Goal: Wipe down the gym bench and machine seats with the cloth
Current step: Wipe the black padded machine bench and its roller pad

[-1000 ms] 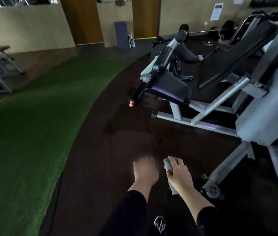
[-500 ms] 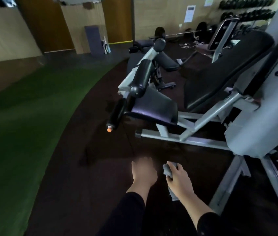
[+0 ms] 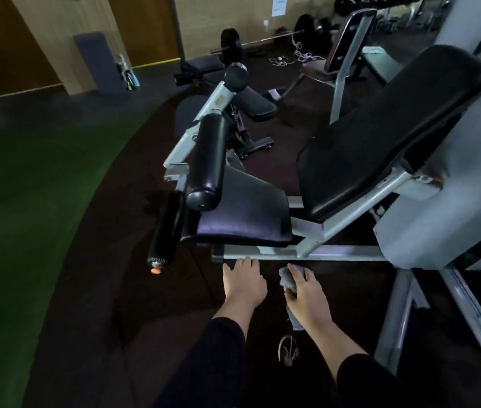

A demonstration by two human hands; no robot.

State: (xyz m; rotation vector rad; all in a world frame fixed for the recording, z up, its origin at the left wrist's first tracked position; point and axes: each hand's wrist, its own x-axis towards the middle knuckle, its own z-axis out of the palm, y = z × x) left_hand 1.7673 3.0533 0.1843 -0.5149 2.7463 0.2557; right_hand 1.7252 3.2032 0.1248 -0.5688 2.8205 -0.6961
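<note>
A leg machine stands in front of me with a dark padded seat and a long black backrest tilted up to the right. Black roller pads hang over the seat's left edge. My right hand grips a bunched grey cloth, held low, just short of the machine's grey base bar. My left hand hangs beside it, fingers loosely forward, holding nothing. Both hands are below the seat and apart from it.
Green turf covers the floor to the left; dark rubber flooring lies under me. Another bench and a barbell stand further back. The machine's grey weight housing and frame rails fill the right side.
The machine seat has come much closer and lower in view as I walked toward it. Both hands kept their pose, the right still holding the cloth.
</note>
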